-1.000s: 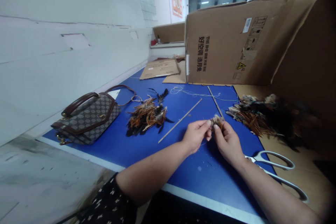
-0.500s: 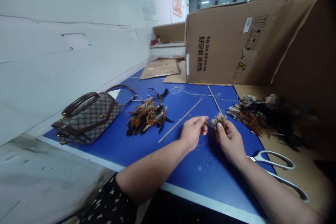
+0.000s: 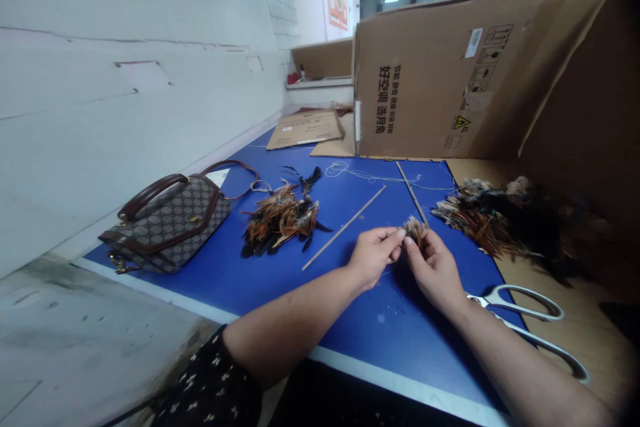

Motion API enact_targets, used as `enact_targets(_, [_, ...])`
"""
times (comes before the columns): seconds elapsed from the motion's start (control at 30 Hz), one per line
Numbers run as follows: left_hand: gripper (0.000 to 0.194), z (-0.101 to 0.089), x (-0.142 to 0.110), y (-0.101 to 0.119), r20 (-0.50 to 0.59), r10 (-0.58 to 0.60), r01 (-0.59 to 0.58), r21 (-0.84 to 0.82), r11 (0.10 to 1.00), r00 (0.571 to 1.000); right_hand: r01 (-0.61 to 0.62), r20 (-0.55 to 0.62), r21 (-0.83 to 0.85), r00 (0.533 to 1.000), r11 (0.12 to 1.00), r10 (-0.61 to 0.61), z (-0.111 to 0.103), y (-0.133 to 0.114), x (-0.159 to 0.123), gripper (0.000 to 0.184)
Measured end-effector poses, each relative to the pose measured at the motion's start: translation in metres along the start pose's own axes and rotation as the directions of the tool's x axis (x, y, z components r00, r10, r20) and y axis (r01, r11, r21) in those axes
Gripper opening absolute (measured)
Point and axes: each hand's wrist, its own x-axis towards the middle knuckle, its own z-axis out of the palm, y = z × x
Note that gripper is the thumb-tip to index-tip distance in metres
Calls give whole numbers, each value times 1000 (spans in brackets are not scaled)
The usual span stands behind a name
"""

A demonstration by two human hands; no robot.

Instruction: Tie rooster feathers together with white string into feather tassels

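My right hand (image 3: 436, 270) is closed around a small bunch of feathers (image 3: 414, 227), their pale fluffy ends showing above the thumb. Against the left side of that bunch, my left hand (image 3: 374, 255) pinches a feather between thumb and fingertips, mostly hidden by the fingers. A loose pile of brown and black feathers (image 3: 281, 219) lies on the blue tabletop (image 3: 280, 293) to the left. Another large feather pile (image 3: 493, 217) rests to the right, partly on cardboard. White-handled scissors (image 3: 525, 303) lie under and beside my right forearm.
Two thin sticks, one slanting at centre (image 3: 345, 227) and one farther back (image 3: 411, 188), lie on the table near tangled pale thread (image 3: 370, 177). A patterned handbag (image 3: 173, 230) stands at left by the wall. A big cardboard box (image 3: 430, 87) blocks the back right.
My left hand has moved slightly right, bringing its fingertips up to the bunch in my right hand. The slim dark feather seen between the hands is now mostly hidden.
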Motion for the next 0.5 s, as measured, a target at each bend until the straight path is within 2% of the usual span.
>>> enact_targets(0.2, [44, -2, 3, 2, -65, 7, -9, -26, 1000, 998, -78, -34, 71, 996, 994, 80, 0, 0, 2, 33])
enact_targets(0.33, [42, -4, 7, 5, -121, 35, -48, -107, 993, 992, -153, -70, 137, 984, 979, 164, -2, 3, 5, 31])
enact_targets(0.5, [41, -5, 8, 9, -112, 62, -82, -193, 978, 992, -150, -53, 110, 986, 983, 157, -4, 5, 4, 29])
